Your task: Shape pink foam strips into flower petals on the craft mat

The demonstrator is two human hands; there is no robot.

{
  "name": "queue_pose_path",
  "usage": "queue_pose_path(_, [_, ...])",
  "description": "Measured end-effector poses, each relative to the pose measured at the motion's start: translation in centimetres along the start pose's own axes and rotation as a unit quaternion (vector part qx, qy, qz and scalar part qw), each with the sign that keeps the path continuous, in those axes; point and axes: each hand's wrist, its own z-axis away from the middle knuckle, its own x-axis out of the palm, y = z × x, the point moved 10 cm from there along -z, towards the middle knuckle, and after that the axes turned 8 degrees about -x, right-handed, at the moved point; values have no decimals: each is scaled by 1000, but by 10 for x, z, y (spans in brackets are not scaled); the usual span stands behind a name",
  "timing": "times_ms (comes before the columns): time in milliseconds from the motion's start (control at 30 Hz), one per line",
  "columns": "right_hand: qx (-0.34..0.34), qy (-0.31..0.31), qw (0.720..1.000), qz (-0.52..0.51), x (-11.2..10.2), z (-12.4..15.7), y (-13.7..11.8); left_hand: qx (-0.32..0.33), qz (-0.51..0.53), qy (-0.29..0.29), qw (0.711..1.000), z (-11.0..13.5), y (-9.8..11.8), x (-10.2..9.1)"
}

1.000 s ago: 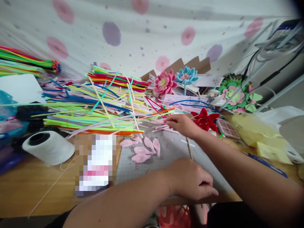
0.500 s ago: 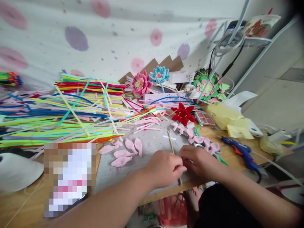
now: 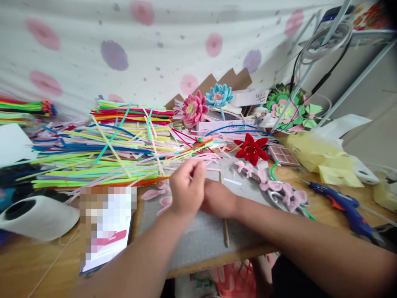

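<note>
Over the grey mat (image 3: 198,236), my left hand (image 3: 187,186) is closed in a fist-like pinch, with the thumb side up. My right hand (image 3: 218,199) meets it from the right, its curled fingers mostly hidden behind the left one. Whatever the two hold between them cannot be made out. Pale pink fuzzy petals (image 3: 152,193) lie left of my left hand, partly covered by it. A thin wooden stick (image 3: 226,234) lies by my right wrist. Farther right sits a row of pink fuzzy bow-shaped pieces (image 3: 263,178).
Bundles of coloured pipe cleaners (image 3: 102,169) fill the left and back. A phone (image 3: 108,231) and a white cone-shaped spool (image 3: 46,217) lie at left. On the right are a blue glue gun (image 3: 344,207), a red flower (image 3: 252,149) and a yellow plastic bag (image 3: 319,151).
Both hands have moved left and slightly up, away from the stick, toward the pink petals, and now cover some of them. The camera view has shifted somewhat to the left.
</note>
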Motion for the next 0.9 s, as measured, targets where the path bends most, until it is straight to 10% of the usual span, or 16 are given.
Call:
queue_pose_path(200, [43,55,998,-9,-22,16,12,-194,-82,-167,963,-28,-83,34])
queue_pose_path(467, [138,234,952,-141,-78,75,36,-251,31,-393,884,18,-64,78])
queue_pose_path(900, [198,249,851,-418,-67,97,65,-267,36,-452,851,35,-52,89])
